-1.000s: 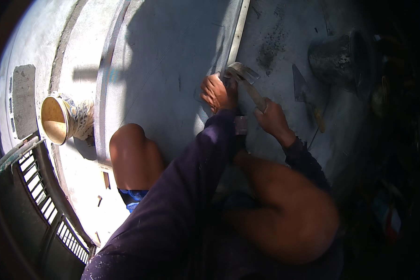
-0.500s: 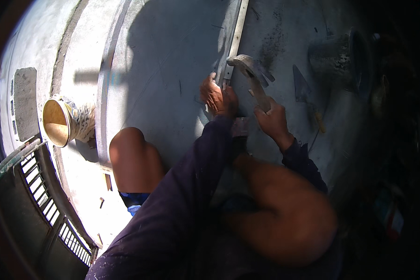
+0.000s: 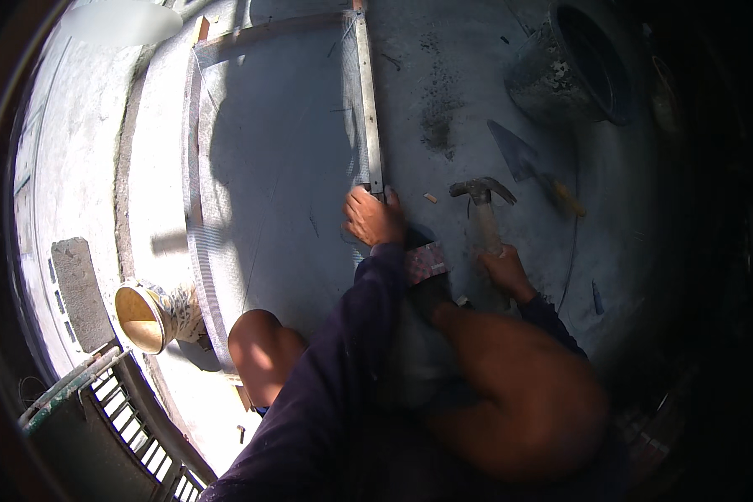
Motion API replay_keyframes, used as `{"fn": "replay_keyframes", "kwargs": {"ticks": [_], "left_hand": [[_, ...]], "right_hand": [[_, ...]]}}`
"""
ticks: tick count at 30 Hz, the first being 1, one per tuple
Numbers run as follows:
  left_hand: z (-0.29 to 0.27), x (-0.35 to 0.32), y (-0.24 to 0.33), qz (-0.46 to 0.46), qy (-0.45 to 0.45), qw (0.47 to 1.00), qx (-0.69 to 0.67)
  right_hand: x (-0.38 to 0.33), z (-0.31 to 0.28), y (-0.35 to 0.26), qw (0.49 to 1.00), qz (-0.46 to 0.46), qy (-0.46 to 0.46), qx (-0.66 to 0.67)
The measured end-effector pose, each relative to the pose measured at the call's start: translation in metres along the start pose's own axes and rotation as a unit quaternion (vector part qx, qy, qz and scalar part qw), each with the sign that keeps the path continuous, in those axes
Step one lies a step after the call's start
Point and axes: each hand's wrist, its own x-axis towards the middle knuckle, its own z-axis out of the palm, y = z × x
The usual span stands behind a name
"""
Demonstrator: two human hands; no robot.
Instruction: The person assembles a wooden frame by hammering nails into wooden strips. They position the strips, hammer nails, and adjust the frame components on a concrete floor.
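Note:
My left hand (image 3: 373, 217) presses flat on the near end of a long wooden batten (image 3: 366, 100) that lies along the edge of a grey mesh sheet (image 3: 268, 167) on the concrete floor. My right hand (image 3: 504, 269) grips the handle of a claw hammer (image 3: 482, 201), whose head points up and away, just right of the batten's end. A small light chip (image 3: 429, 198) lies between the batten and the hammer head. I am crouching, with both knees in view below my hands.
A cement-caked bucket (image 3: 573, 71) stands at the far right, with a trowel (image 3: 523, 163) lying in front of it. A patterned pot (image 3: 152, 315) and a grey block (image 3: 79, 289) sit at the left, above a metal railing (image 3: 109, 402).
The view has swung so the batten and hands sit lower in the picture. My right hand has drawn the hammer back from the batten's end, with its head now upright to the right.

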Motion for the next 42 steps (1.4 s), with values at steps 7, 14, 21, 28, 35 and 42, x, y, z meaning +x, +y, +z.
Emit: {"fn": "replay_keyframes", "kwargs": {"ticks": [7,14,21,28,35,42], "left_hand": [[-0.009,0.008,0.002,0.052,-0.011,0.998,0.027],[-0.02,0.012,-0.016,0.112,-0.078,0.991,-0.004],[-0.057,0.013,-0.086,0.308,-0.266,0.91,-0.081],[-0.111,-0.015,-0.121,0.376,-0.323,0.868,-0.015],[-0.121,0.0,-0.118,0.348,-0.309,0.885,0.003],[-0.102,0.004,-0.094,0.368,-0.321,0.869,-0.081]], "right_hand": [[-0.006,-0.012,0.069,0.988,0.125,0.04,0.077],[-0.015,-0.016,0.085,0.951,-0.017,0.132,-0.279],[-0.041,-0.062,0.141,0.927,0.054,0.347,-0.13],[-0.082,-0.072,0.276,0.844,0.169,0.494,-0.124],[-0.114,-0.021,0.264,0.871,0.083,0.479,-0.075],[-0.069,-0.014,0.208,0.89,0.001,0.449,-0.074]]}}
